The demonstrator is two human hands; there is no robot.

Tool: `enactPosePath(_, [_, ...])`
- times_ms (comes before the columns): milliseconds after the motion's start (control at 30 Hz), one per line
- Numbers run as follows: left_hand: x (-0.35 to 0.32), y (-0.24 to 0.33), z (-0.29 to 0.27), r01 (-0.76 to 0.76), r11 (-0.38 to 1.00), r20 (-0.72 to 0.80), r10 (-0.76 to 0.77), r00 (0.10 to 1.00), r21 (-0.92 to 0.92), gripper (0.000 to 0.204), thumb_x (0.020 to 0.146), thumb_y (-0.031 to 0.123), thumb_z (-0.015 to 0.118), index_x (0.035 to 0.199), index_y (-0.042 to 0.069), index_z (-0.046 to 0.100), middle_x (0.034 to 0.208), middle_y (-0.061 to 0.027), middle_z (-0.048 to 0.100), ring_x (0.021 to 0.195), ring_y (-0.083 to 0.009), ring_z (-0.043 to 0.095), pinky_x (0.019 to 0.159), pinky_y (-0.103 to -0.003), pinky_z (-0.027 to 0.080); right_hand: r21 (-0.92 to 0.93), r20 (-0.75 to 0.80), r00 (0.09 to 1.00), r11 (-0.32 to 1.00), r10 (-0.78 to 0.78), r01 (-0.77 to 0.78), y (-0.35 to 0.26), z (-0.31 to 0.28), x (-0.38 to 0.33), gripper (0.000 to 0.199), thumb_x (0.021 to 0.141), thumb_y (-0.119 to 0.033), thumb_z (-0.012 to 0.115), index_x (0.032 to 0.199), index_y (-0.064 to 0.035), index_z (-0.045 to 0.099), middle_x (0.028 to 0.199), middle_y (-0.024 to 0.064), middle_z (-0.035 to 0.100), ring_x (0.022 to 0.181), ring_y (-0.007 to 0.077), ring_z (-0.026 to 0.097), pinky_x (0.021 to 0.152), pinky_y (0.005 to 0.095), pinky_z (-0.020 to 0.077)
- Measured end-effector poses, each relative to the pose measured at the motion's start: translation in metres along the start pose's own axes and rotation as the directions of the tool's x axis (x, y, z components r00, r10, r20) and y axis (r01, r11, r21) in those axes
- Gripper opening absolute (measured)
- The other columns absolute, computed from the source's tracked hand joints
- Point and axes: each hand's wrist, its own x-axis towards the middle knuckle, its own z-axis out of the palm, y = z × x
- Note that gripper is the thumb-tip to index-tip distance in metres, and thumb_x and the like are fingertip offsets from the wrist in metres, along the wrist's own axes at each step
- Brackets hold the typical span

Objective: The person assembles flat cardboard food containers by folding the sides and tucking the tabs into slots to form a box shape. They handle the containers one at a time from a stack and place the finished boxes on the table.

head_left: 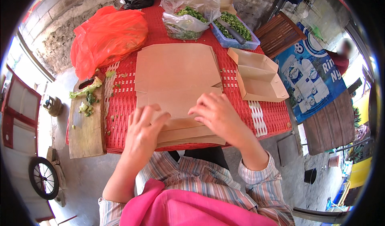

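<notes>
A stack of flat brown cardboard box blanks (pixel 176 71) lies on a red woven table (pixel 124 101). My left hand (pixel 144 129) rests on the near edge of the stack, fingers bent onto the top sheet. My right hand (pixel 218 115) presses on the same sheet a little to the right, fingers spread and curled. To the right of the stack stands one folded-up open cardboard box (pixel 258 75), empty.
A wooden cutting board (pixel 86 125) with green vegetable scraps sits at the table's left edge. Behind are an orange plastic bag (pixel 106 35), a clear bag of chopped greens (pixel 186 15) and a blue tray of greens with a knife (pixel 234 31). A wooden bench (pixel 280 33) stands far right.
</notes>
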Motion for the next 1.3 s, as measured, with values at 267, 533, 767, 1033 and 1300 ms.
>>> enactPosePath(267, [-0.024, 0.01, 0.006, -0.041, 0.992, 0.123, 0.057, 0.991, -0.122, 0.041, 0.073, -0.003, 0.064, 0.115, -0.005, 0.067, 0.116, -0.015, 0.064, 0.108, -0.032, 0.062, 0.093, -0.042, 0.051, -0.042, -0.069, 0.995, 0.997, -0.074, 0.071, -0.057, 0.021, -0.017, 0.038, 0.083, -0.009, 0.057, 0.116, 0.0051, 0.064, 0.109, 0.0093, 0.062, 0.104, 0.0227, 0.059, 0.092, 0.0335, 0.0498])
enactPosePath(533, [-0.043, 0.001, -0.007, 0.061, 0.99, 0.14, -0.043, 0.989, -0.131, 0.043, 0.079, -0.001, 0.065, 0.121, -0.006, 0.065, 0.125, -0.0162, 0.063, 0.118, -0.0337, 0.06, 0.102, -0.044, 0.048, 0.002, -0.171, 0.98, 0.995, 0.1, -0.101, -0.036, 0.012, -0.042, 0.034, 0.079, -0.002, 0.063, 0.111, 0.0053, 0.068, 0.1, 0.0084, 0.063, 0.095, 0.0241, 0.063, 0.078, 0.0332, 0.0564])
enactPosePath(767, [-0.055, 0.001, -0.009, 0.089, 0.992, 0.142, -0.076, 0.987, -0.089, 0.044, 0.082, 0.0, 0.064, 0.126, -0.003, 0.063, 0.133, -0.0141, 0.06, 0.127, -0.0322, 0.055, 0.11, -0.046, 0.042, 0.113, -0.244, 0.944, 0.973, 0.224, -0.201, -0.016, 0.003, -0.064, 0.03, 0.08, 0.005, 0.064, 0.109, 0.003, 0.07, 0.099, 0.0079, 0.063, 0.089, 0.0243, 0.062, 0.076, 0.0343, 0.0557])
enactPosePath(1033, [-0.059, -0.011, -0.007, 0.181, 0.953, -0.005, -0.188, 0.982, -0.244, 0.042, 0.084, 0.0, 0.063, 0.126, -0.004, 0.062, 0.13, -0.0198, 0.059, 0.123, -0.0356, 0.056, 0.107, -0.045, 0.042, 0.347, -0.294, 0.9, 0.913, 0.322, -0.213, -0.004, 0.004, -0.077, 0.041, 0.083, 0.005, 0.063, 0.124, 0.0024, 0.062, 0.112, 0.0134, 0.061, 0.099, 0.0285, 0.062, 0.084, 0.0355, 0.0529])
enactPosePath(1300, [-0.041, -0.03, -0.021, 0.15, 0.932, -0.06, -0.179, 0.982, -0.329, 0.011, 0.08, -0.004, 0.07, 0.089, -0.002, 0.065, 0.107, -0.0146, 0.069, 0.105, -0.0302, 0.067, 0.095, -0.04, 0.05, 0.619, -0.309, 0.843, 0.766, 0.44, -0.173, 0.012, 0.003, -0.088, 0.099, 0.076, -0.024, 0.087, 0.154, -0.0031, 0.029, 0.137, 0.0155, 0.049, 0.13, 0.0288, 0.048, 0.113, 0.0421, 0.0369])
